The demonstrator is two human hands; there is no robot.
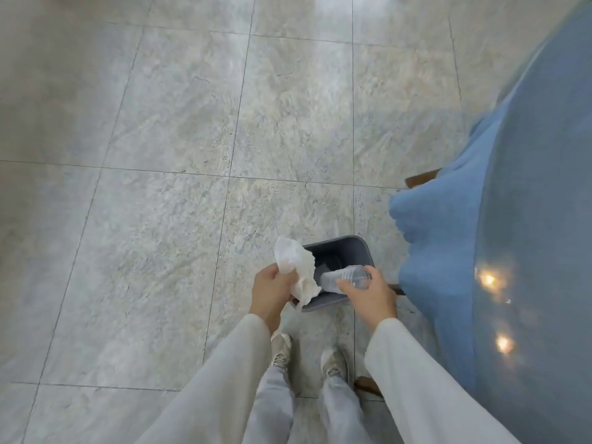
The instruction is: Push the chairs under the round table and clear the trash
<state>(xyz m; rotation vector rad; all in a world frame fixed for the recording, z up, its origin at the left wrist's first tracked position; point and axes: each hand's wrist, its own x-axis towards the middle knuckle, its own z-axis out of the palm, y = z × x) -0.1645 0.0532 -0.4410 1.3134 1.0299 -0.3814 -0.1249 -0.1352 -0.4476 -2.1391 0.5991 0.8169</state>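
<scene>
trash stage, near done: left hand (272, 291) grips crumpled paper (299, 270), right hand (368, 294) grips plastic cup (344, 278), both over grey bin (358, 248); round table (538, 219) at three o'clock; chairs mostly hidden.

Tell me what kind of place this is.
Probably a dining room or restaurant: polished floor tiles, a round table with a blue cloth, and a grey bin beside it.

Pale grey stone-patterned floor tiles (166, 193) split by thin dark grout lines (239, 107), a white glare (320, 8) near the top. At right, a round table (544, 219) with a glossy top over a blue cloth (439, 238), two warm light reflections (488, 278) on it. Brown wooden chair parts (421, 178) just showing beneath the cloth.
</scene>
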